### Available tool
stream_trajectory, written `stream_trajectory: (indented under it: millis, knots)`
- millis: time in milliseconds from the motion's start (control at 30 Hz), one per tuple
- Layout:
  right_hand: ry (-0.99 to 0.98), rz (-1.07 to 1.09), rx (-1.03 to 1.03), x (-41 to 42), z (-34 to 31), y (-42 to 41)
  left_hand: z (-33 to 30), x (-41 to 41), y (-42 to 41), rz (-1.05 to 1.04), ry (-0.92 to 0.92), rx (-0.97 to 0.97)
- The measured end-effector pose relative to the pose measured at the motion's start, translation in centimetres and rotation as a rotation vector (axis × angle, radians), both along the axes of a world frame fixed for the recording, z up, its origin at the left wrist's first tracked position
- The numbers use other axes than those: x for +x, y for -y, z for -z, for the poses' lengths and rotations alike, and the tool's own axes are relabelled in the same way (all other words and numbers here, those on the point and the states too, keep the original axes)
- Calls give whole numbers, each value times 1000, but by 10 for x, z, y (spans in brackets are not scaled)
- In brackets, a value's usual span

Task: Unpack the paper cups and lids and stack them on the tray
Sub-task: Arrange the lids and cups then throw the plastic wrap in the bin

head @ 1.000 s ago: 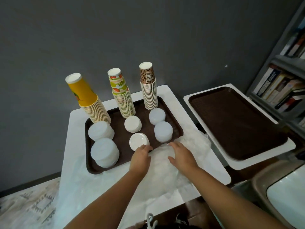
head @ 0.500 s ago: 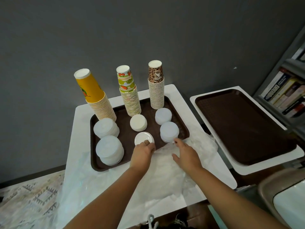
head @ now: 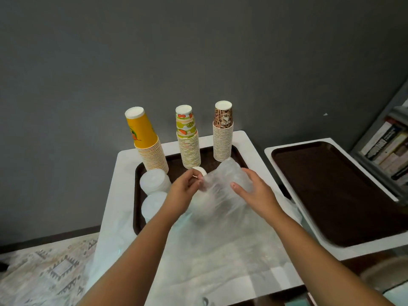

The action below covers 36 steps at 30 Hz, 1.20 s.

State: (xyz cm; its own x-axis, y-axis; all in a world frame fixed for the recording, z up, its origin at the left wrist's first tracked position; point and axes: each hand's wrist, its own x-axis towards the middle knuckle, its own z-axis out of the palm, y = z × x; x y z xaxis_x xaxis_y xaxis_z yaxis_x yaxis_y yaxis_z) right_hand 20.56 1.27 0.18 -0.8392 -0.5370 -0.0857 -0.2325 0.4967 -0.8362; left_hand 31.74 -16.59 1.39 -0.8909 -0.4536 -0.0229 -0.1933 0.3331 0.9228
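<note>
A brown tray (head: 138, 188) on the white table (head: 123, 164) carries three upside-down cup stacks: yellow (head: 146, 142), fruit-print (head: 187, 138) and leopard-print (head: 223, 133). Two clear lid stacks (head: 154, 181) stand at its left side. A white lid stack (head: 201, 171) peeks out behind my left hand. Both hands hold a clear plastic bag (head: 223, 180) lifted over the tray's front half. My left hand (head: 184, 191) pinches its left edge. My right hand (head: 254, 191) grips its right side. The bag hides the lid stacks on the tray's right half.
A second brown tray (head: 331, 186) lies bare on another white table (head: 393, 246) to the right. More crumpled plastic wrap (head: 220, 250) covers the near table's front. A bookshelf (head: 388, 146) stands at far right. Patterned floor (head: 44, 268) shows lower left.
Both hands rose from the table's front with the plastic bag, lifting it up and forward over the tray. The view tilted, so the scene sits lower in frame.
</note>
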Motion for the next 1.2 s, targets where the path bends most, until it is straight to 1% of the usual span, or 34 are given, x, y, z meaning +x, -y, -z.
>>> stream_trajectory:
  millis: [33, 67, 133, 167, 300, 367, 400, 500, 600, 667, 700, 767, 833, 900, 967, 1000, 1100, 1200]
  knots:
    - [74, -5, -77, 0, -6, 3, -7, 2, 2, -8, -33, 53]
    - [94, -19, -142, -1, -11, 6, -15, 3, 3, -6, -66, 115]
    - [33, -46, -211, -2, -25, 12, -28, 6, 7, 38, -92, 215]
    - [14, -59, -245, -3, -34, 17, -33, 8, 10, 72, -74, 228]
    - [23, -183, -412, -3, -76, 33, -52, 7, 25, 238, 45, 174]
    - [11, -226, -463, -2, -96, 37, -56, 7, 25, 270, 85, 110]
    - [7, -237, -480, -3, -105, 38, -56, 7, 24, 258, 71, 106]
    - [11, -230, -524, -8, -121, 34, -58, 7, 16, 174, -68, 220]
    - [33, -62, -599, -15, -116, 29, -62, 4, 16, 14, -231, 281]
    - [107, 12, -608, -14, -106, 27, -67, 1, 18, -77, -328, 329]
    - [152, 0, -604, -11, -101, 27, -70, 0, 19, -107, -361, 336]
    - [231, -106, -587, -2, -94, 29, -76, -2, 19, -136, -388, 333]
    - [247, -183, -570, 7, -91, 35, -79, -5, 18, -145, -376, 331]
    - [164, -165, -550, 11, -85, 40, -81, -8, 16, -160, -341, 345]
    - [84, -82, -548, 11, -84, 43, -82, -9, 13, -166, -304, 370]
    - [79, -35, -565, 11, -85, 42, -82, -8, 11, -167, -291, 371]
    - [50, 82, -630, 9, -91, 38, -83, -3, 7, -137, -308, 298]
    - [-29, 128, -619, 6, -93, 36, -81, 2, 6, -23, -334, 218]
